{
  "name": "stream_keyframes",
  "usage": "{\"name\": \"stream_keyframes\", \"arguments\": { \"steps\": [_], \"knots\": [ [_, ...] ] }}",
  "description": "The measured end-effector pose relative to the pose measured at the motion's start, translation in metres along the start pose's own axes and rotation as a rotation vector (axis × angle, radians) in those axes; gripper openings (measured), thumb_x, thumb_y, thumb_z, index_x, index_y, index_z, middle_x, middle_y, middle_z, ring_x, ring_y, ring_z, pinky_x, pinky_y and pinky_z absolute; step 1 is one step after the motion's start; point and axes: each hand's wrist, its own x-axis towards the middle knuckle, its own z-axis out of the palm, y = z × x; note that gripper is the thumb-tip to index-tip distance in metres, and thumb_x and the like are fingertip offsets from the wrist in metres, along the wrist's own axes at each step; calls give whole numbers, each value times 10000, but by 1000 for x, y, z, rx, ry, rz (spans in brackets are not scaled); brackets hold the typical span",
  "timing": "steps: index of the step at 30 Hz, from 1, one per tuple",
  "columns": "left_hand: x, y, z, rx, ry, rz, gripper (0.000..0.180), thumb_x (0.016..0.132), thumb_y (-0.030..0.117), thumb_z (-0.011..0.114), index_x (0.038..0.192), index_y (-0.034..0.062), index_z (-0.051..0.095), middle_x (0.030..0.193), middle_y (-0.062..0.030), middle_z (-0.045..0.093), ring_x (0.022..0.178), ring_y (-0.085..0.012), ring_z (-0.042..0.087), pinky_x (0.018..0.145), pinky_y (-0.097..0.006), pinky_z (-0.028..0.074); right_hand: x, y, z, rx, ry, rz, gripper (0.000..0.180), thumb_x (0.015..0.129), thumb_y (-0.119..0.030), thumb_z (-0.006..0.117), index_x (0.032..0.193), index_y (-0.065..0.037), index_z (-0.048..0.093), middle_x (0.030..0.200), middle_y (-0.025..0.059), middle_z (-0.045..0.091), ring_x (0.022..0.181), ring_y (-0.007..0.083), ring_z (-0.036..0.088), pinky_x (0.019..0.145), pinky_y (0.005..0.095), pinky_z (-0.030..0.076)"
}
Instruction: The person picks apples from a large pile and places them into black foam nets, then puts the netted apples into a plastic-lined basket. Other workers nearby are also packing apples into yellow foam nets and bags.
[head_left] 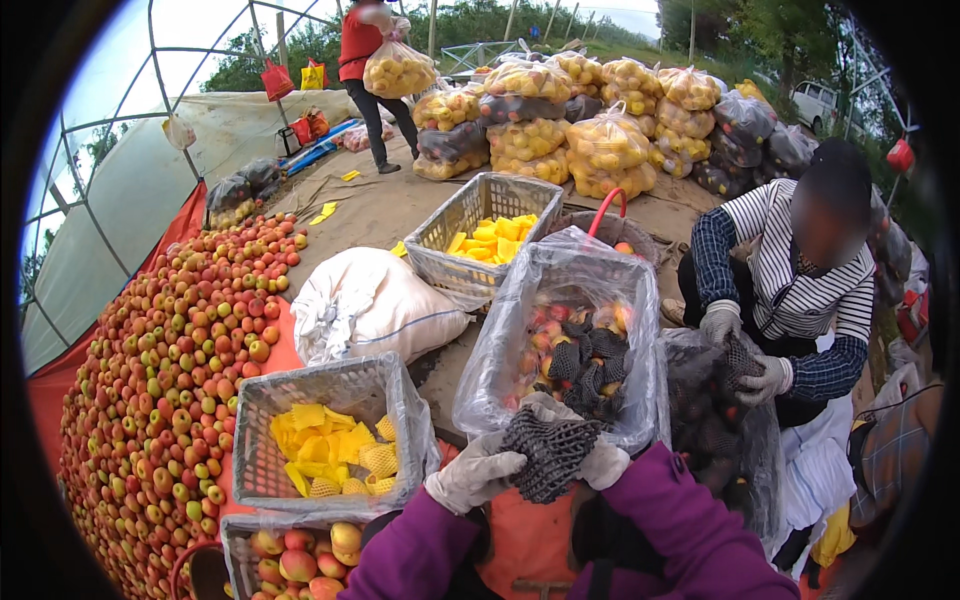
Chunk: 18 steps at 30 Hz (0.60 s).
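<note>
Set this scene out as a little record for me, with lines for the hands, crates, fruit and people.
Left hand: gloved, gripping a black net sleeve
Right hand: gloved, on the same sleeve; any fruit inside is hidden
Crate ahead: plastic-lined, holding apples and more black nets
Crate at left: yellow pieces
Loose fruit: apple heap, far left
Co-worker at right: striped top, gloved hands on a dark net
Farther back: person in red with bagged fruit
</note>
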Motion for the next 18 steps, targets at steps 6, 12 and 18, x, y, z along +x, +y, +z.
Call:
{"name": "stream_keyframes", "arguments": {
  "steps": [6,12,18],
  "knots": [
    [-2,-1,6,292,-55,84,503,812,185,701,1226,-68,567,1243,-149,600,1167,-271,565,1006,-399,435,-7,13,13,-128,86,113,282,1008,-177,372,1228,-47,493,1116,64,564,1037,181,566,935,308,464],
    [0,5,12,135,-116,249,481,842,235,664,1176,-100,576,1155,-214,622,1071,-299,609,949,-403,471,-14,33,2,-339,8,146,375,1013,-162,378,1365,-38,403,1295,122,497,1160,195,529,995,316,455],
    [1,21,11,59,335,507,504,870,149,576,1297,-77,430,1203,-222,577,1120,-344,587,995,-486,463,38,-12,-40,-1214,183,124,345,877,-225,650,1190,-91,600,1128,83,626,978,219,598,832,310,474]
  ]
}}
